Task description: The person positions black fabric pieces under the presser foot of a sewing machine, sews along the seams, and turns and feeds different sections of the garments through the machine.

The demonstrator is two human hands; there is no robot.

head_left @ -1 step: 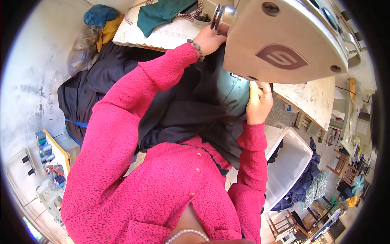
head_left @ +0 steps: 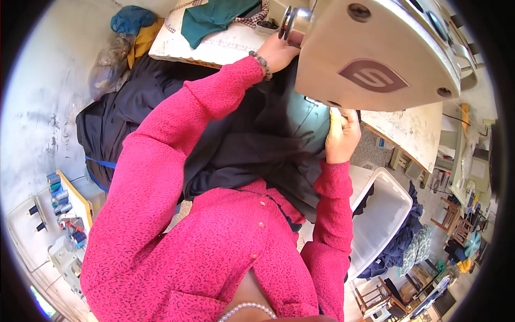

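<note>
The pale head of a sewing machine (head_left: 332,75) hangs over dark fabric (head_left: 252,137), which spreads across my lap and off to the left. Beneath the head a lamp tints part of the cloth teal. My left hand (head_left: 274,53), with a beaded bracelet at the wrist, reaches up beside the machine's left side, close to a round metal part (head_left: 295,27). Its fingertips are hidden behind the machine. Under the head's lower edge my right hand (head_left: 343,138) has thumb and fingers closed in a pinch at the lit cloth's right edge. The needle cannot be seen.
A white worktable (head_left: 225,47) holds green cloth (head_left: 212,24) and a checked strip. Plastic bags (head_left: 110,61) lean at the left wall. A translucent bin (head_left: 383,214) stands at my right, near dark garments. Thread spools (head_left: 61,198) sit at far left, stools (head_left: 375,300) at lower right.
</note>
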